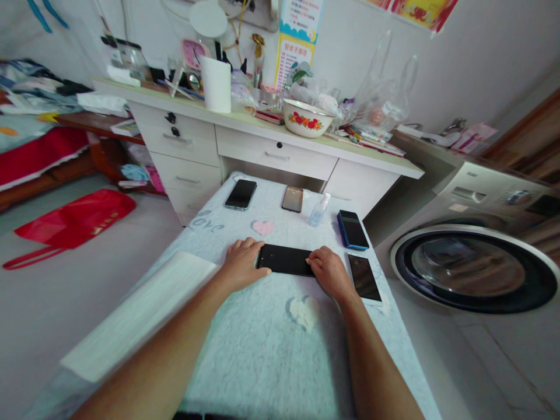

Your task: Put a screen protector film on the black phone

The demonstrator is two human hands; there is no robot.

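Note:
A black phone (286, 259) lies sideways on the cloth-covered table, its plain dark back apparently facing up. My left hand (241, 265) grips its left end, thumb along the near edge and fingers at the far edge. At the other end my right hand (328, 269) is closed on the phone, its fingers curled over the corner; their tips are partly hidden. Just right of that hand lies a white-framed phone (364, 279), with a blue-edged phone (352, 230) behind it. Farther back are a clear spray bottle (319, 211), a brownish phone case (293, 199) and another dark phone (241, 194).
A white folded sheet (144, 315) lies along the table's left side. Behind stands a white desk (275, 153) bearing a flowered enamel bowl (307, 118), a paper roll (216, 84) and plastic bags. A washing machine (472, 262) is at right; a red bag (79, 219) lies on the floor.

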